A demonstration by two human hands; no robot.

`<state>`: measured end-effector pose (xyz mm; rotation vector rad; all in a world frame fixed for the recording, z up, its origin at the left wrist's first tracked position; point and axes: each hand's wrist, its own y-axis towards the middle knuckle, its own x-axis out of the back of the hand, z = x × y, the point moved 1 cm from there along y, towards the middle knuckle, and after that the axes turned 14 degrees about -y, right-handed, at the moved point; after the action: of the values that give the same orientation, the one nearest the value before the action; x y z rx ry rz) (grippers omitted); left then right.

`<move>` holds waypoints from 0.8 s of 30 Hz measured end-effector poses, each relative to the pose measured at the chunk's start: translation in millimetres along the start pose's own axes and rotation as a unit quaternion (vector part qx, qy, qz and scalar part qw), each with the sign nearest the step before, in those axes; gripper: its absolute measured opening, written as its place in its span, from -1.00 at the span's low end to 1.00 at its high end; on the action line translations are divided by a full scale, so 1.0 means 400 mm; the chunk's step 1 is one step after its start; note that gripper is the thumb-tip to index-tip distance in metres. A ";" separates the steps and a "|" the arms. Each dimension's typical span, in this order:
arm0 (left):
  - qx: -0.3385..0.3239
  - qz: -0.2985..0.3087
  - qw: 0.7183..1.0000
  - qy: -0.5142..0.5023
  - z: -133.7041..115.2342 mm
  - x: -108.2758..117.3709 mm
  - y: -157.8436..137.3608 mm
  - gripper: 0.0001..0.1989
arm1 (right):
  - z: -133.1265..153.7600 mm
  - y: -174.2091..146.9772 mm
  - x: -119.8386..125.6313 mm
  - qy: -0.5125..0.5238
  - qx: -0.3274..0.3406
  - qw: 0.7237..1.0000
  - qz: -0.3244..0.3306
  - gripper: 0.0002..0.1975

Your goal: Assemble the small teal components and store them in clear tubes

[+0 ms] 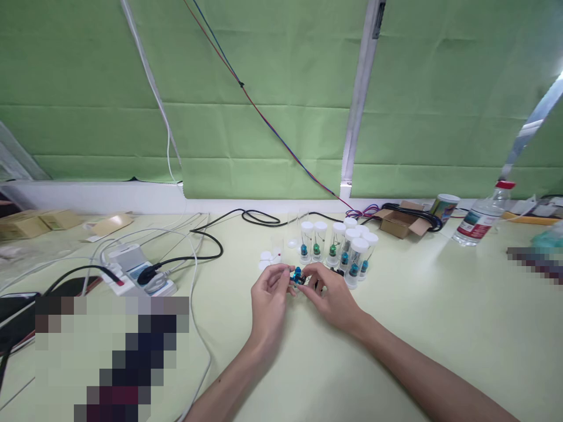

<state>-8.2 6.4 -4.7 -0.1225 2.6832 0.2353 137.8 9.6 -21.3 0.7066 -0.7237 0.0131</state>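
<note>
Between my two hands is a small blue-and-black part (298, 275), too small to name more exactly. My left hand (269, 296) pinches its left side with thumb and fingertips. From the right, the fingers of my right hand (332, 296) close on the same part. Just beyond my right hand stand several clear tubes with white caps (338, 246), each upright. Blue or green pieces with thin wires show inside them. White round caps (265, 259) lie past my left fingertips, near an uncapped clear tube (277, 251). Some small black pieces (336, 271) are partly hidden behind my right hand.
To the left, a white power strip (152, 281) holds plugs, with cables (192, 293) trailing over the table (417, 340). A black cable (259, 220) runs along the back. An open cardboard box (402, 221), a can (444, 208) and a plastic bottle (481, 217) stand back right.
</note>
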 end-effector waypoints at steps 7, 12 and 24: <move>0.010 -0.010 1.000 -0.024 -0.008 -0.002 -0.006 -0.75 | -0.005 0.000 -0.003 -0.015 0.018 1.000 -0.005 -0.86; 0.011 -0.015 0.999 -0.047 -0.005 0.000 -0.003 -0.71 | -0.005 0.001 -0.002 -0.022 0.028 0.999 -0.001 -0.86; 0.032 -0.049 0.994 -0.091 -0.009 -0.002 -0.004 -0.61 | 0.007 0.004 0.007 -0.038 0.047 0.998 0.000 -0.85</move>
<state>-8.9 4.1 -1.6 -0.2016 2.4931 0.1223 137.7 8.7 -17.1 0.7998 -0.7992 0.0198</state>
